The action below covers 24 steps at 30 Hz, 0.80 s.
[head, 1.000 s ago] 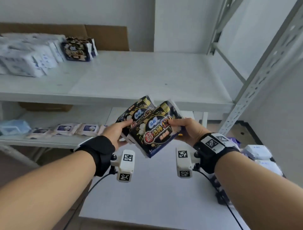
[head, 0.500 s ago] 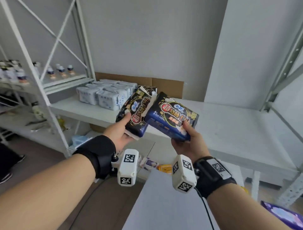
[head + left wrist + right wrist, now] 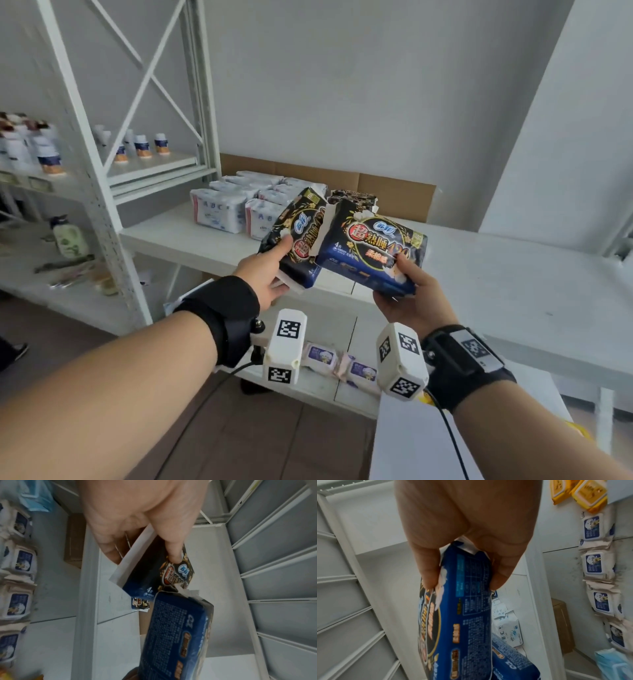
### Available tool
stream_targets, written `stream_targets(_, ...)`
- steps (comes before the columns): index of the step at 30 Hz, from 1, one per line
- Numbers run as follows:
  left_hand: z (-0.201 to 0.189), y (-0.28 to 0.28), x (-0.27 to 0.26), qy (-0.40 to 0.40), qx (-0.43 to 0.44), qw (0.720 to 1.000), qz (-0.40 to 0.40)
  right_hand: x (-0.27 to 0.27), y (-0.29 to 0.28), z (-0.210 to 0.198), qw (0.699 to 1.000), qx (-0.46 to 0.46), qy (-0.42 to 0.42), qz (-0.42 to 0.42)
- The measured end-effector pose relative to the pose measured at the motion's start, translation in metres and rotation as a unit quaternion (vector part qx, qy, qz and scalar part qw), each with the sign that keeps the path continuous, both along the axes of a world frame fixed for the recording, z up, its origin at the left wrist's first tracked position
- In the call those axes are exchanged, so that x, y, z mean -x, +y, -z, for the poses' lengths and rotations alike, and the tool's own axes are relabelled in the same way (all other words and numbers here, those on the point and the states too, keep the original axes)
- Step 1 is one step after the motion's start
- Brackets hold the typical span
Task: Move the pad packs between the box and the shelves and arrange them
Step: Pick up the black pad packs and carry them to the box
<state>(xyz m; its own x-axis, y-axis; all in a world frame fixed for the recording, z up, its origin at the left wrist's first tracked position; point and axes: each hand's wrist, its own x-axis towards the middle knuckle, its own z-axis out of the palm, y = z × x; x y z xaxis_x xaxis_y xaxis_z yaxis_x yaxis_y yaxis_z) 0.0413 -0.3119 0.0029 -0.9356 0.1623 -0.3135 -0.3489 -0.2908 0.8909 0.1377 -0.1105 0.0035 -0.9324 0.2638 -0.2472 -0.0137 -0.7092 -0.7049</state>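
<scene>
Each hand carries one dark blue and black pad pack in front of the white shelf. My left hand grips the left pack with its thumb on the printed face; the left wrist view shows that pack pinched between thumb and fingers. My right hand holds the right pack from below, and its thumb and fingers clamp the pack's end. The two packs touch at their inner edges. Behind them on the shelf lie more dark packs and several white packs.
Brown cardboard lines the wall behind the shelf. A lower shelf holds small wipe packs. The rack to the left carries bottles. A white table stands at the lower right.
My view has swung up and left from the lower shelf to the rack's middle shelf. Both hands have carried their packs up towards the stacked packs, keeping their hold.
</scene>
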Motion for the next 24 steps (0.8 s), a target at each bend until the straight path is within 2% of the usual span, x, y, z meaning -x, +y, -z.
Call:
stream_targets(5,0.0,-0.039,0.06,-0.003,0.079,0.997,0.015,0.04,-0.051,0.004,0.998,-0.021,-0.031,0.05)
stream_targets(10,0.001,-0.041,0.106,-0.002,0.095,0.994,0.057,0.063,-0.063,0.007,0.995,-0.023,-0.05,0.084)
stream_targets(16,-0.009,-0.001,0.156,0.018,0.112,0.986,0.122,0.095,-0.032,0.013,0.99,-0.034,-0.061,0.121)
stream_targets(20,-0.023,0.033,0.197,0.041,0.147,0.975,0.16,0.127,0.0,0.013,0.991,-0.011,-0.015,0.135)
stream_targets(24,-0.042,0.074,0.247,0.104,0.205,0.958,0.171,0.169,0.039,0.002,0.988,-0.105,-0.009,0.109)
